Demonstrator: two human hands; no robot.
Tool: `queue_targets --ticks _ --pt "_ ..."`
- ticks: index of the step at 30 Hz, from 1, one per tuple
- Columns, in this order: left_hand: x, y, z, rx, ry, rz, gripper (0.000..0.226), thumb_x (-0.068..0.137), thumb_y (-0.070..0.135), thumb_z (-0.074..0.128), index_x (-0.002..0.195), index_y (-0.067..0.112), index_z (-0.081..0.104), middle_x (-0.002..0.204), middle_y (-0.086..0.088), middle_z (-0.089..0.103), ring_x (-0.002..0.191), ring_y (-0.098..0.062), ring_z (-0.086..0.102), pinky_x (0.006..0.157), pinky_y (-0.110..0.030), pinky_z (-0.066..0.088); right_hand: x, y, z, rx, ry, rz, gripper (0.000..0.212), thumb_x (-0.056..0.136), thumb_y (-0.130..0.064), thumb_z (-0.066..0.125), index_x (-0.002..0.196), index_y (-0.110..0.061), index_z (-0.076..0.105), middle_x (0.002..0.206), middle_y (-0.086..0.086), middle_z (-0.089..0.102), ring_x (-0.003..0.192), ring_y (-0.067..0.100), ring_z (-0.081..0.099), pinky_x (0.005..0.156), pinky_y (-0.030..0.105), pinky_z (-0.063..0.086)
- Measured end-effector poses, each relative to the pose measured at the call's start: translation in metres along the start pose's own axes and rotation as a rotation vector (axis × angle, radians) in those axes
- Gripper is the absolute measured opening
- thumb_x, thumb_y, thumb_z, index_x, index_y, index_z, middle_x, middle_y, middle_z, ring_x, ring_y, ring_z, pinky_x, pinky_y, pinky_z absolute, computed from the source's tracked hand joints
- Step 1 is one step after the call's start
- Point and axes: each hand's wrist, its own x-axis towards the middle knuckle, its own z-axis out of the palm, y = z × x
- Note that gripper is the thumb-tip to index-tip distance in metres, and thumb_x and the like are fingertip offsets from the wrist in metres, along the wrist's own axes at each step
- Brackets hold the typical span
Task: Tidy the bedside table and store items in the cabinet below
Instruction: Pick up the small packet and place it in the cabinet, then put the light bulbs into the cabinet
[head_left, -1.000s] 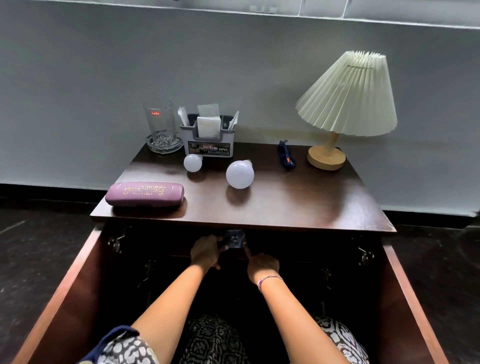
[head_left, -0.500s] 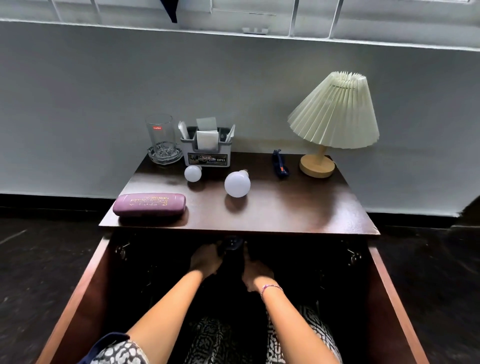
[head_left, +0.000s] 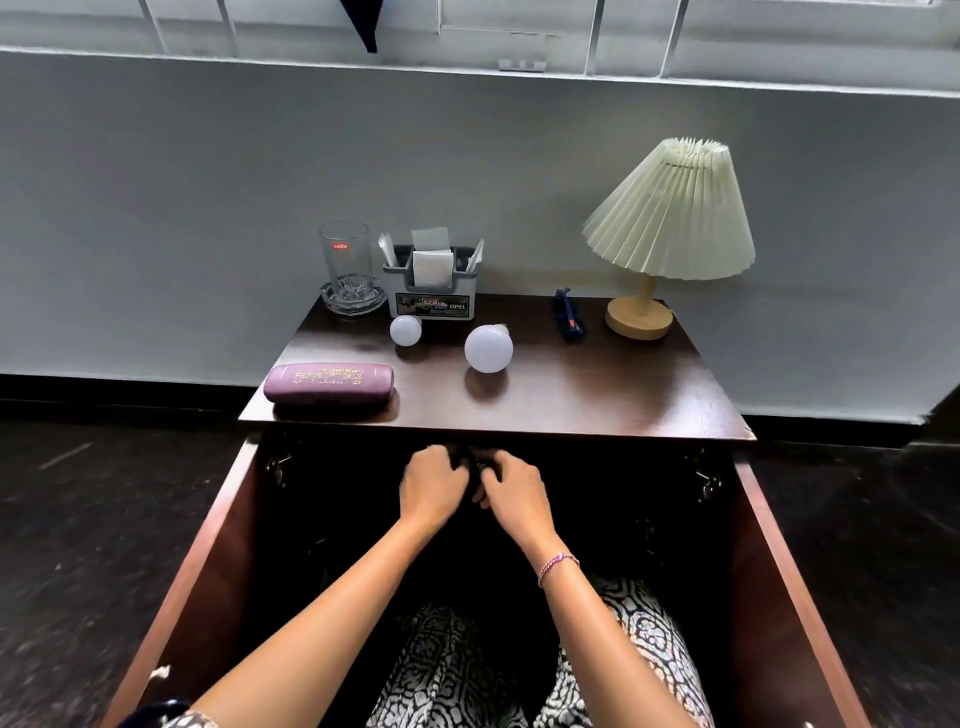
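On the dark wooden worktop (head_left: 571, 395) we see a purple case (head_left: 329, 383) lying flat at the front left corner. Two white bulbs (head_left: 405, 330) (head_left: 488, 348) lie near the middle. At the back stand a glass (head_left: 346, 265), a grey organizer (head_left: 431, 291) and a lamp (head_left: 667, 234), with a blue clip (head_left: 567, 317) just left of the lamp. The cabinet (head_left: 218, 561) below stands open.

Dark wood bedside table (head_left: 597, 395), seven things on top.
I see a purple glasses case (head_left: 329, 383) front left, glass (head_left: 347, 265) on a dish and organizer box (head_left: 432, 291) at back, two white bulbs (head_left: 488, 348) mid, blue item (head_left: 569, 315), lamp (head_left: 667, 234) back right.
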Motion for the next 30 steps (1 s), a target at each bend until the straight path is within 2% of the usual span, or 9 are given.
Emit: queue_targets --ticks 3,6,10,13,16,19,23,27,30 --pt "-0.009 0.007 -0.011 -0.04 0.047 0.067 0.021 0.083 0.027 0.056 0.084 0.01 0.068 0.089 -0.016 0.072 0.091 -0.033 0.066 0.072 -0.034 0.049 -0.006 -0.009 -0.004 0.07 0.04 -0.048 0.021 0.089 -0.027 0.048 0.102 -0.029 0.064 0.073 -0.004 0.071 0.075 0.015 0.069 0.077 0.034 0.055" --pt "-0.015 0.013 -0.02 -0.105 0.064 0.102 0.023 0.083 0.031 0.054 0.075 0.015 0.068 0.077 -0.008 0.072 0.082 -0.027 0.068 0.069 -0.032 0.051 -0.008 -0.016 -0.012 0.199 0.083 -0.068 0.022 0.089 -0.023 0.05 0.1 -0.03 0.067 0.08 -0.004 0.073 0.074 0.014 0.069 0.079 0.036 0.056" --pt "-0.014 0.031 -0.031 -0.182 0.153 0.18 0.027 0.086 0.031 0.054 0.076 0.012 0.07 0.075 -0.011 0.073 0.077 -0.028 0.068 0.069 -0.036 0.053 -0.004 -0.029 -0.027 0.295 0.162 -0.101 0.021 0.09 -0.019 0.051 0.094 -0.028 0.069 0.078 0.0 0.073 0.072 0.015 0.069 0.076 0.037 0.057" --pt "-0.004 0.05 -0.042 -0.216 0.262 0.224 0.027 0.089 0.03 0.054 0.077 0.012 0.071 0.075 -0.01 0.072 0.074 -0.027 0.066 0.065 -0.033 0.046 0.005 -0.04 -0.041 0.333 0.234 -0.127 0.024 0.09 -0.014 0.05 0.091 -0.029 0.069 0.066 -0.005 0.068 0.064 0.009 0.066 0.072 0.03 0.057" --pt "0.012 0.065 -0.048 -0.294 0.318 0.269 0.021 0.09 0.024 0.053 0.083 0.013 0.07 0.079 -0.007 0.071 0.078 -0.023 0.065 0.071 -0.033 0.048 0.02 -0.046 -0.053 0.348 0.309 -0.156 0.026 0.089 -0.009 0.048 0.091 -0.024 0.069 0.063 -0.005 0.065 0.056 0.003 0.059 0.067 0.026 0.052" --pt "0.036 0.075 -0.046 -0.352 0.342 0.317 0.017 0.088 0.012 0.053 0.1 0.011 0.066 0.099 -0.009 0.066 0.095 -0.023 0.06 0.085 -0.03 0.045 0.04 -0.048 -0.059 0.324 0.388 -0.158 0.025 0.089 -0.007 0.048 0.101 -0.016 0.068 0.086 0.004 0.067 0.071 0.013 0.061 0.072 0.027 0.05" --pt "0.061 0.081 -0.036 -0.391 0.278 0.269 0.033 0.088 0.01 0.051 0.121 0.007 0.055 0.123 -0.013 0.054 0.117 -0.028 0.048 0.103 -0.033 0.037 0.066 -0.044 -0.056 0.269 0.383 -0.111 0.031 0.089 -0.008 0.051 0.121 -0.011 0.054 0.115 0.01 0.05 0.094 0.015 0.053 0.09 0.029 0.049" --pt "0.071 0.076 -0.024 -0.421 0.174 0.212 0.044 0.091 0.014 0.049 0.134 0.008 0.043 0.137 -0.016 0.044 0.128 -0.027 0.041 0.107 -0.033 0.031 0.083 -0.037 -0.051 0.297 0.296 -0.101 0.045 0.09 -0.011 0.054 0.134 -0.009 0.042 0.128 0.01 0.043 0.112 0.016 0.049 0.092 0.02 0.042" --pt "0.075 0.074 -0.021 -0.451 0.158 0.197 0.045 0.092 0.015 0.048 0.136 0.007 0.042 0.136 -0.017 0.046 0.126 -0.026 0.044 0.107 -0.032 0.032 0.09 -0.033 -0.049 0.275 0.235 -0.119 0.05 0.09 -0.011 0.055 0.138 -0.008 0.04 0.131 0.012 0.044 0.115 0.02 0.053 0.1 0.029 0.045"
